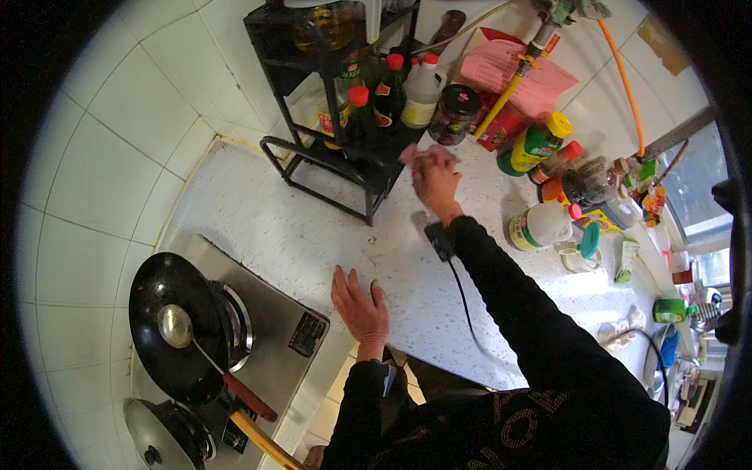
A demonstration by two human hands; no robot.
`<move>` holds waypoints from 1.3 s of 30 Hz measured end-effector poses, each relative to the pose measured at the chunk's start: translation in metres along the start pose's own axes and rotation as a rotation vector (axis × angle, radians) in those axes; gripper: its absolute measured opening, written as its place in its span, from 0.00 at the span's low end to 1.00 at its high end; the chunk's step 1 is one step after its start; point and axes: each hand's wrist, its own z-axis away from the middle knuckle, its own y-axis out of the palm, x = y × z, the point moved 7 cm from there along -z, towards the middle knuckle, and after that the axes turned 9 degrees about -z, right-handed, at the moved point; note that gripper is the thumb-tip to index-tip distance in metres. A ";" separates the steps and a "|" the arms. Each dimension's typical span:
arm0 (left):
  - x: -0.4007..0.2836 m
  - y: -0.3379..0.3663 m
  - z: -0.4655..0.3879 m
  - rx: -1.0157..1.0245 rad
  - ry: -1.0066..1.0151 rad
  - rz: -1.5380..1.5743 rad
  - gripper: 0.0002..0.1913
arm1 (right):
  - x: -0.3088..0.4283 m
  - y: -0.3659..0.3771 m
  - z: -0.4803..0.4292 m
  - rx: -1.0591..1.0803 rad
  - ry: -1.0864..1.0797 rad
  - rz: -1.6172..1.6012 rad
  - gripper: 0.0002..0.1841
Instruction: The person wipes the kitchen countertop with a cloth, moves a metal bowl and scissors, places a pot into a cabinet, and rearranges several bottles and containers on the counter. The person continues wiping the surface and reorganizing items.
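My left hand [361, 308] rests on the speckled white countertop [264, 217] near its front edge, fingers apart and holding nothing. My right hand [436, 176] is stretched out over the counter, beside the foot of a black metal rack [376, 176]. Motion blurs its fingers, and a pinkish patch shows at their tips; whether that is a cloth or skin I cannot tell. Just beyond the right hand stands a jar with a black lid [455, 114]. Below the right wrist, partly behind the sleeve, lies a small black device [439, 239] with a black cord.
The rack holds sauce bottles with red caps [388, 94]. More bottles and a white jug [543, 225] line the right side. To the left, a black wok [170, 370] with a ladle [176, 326] sits on a gas stove [276, 335]. A yellow gas pipe [499, 106] descends at the back.
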 end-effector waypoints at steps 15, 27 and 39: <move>-0.001 0.002 0.000 0.061 -0.011 0.006 0.27 | -0.015 -0.114 0.001 -0.057 0.126 -0.629 0.28; -0.002 0.000 -0.003 0.018 0.012 -0.031 0.26 | -0.064 -0.073 -0.142 -0.219 0.302 -0.304 0.66; -0.001 0.002 -0.002 0.018 0.021 -0.052 0.26 | -0.060 -0.091 -0.121 -0.476 0.232 -0.413 0.54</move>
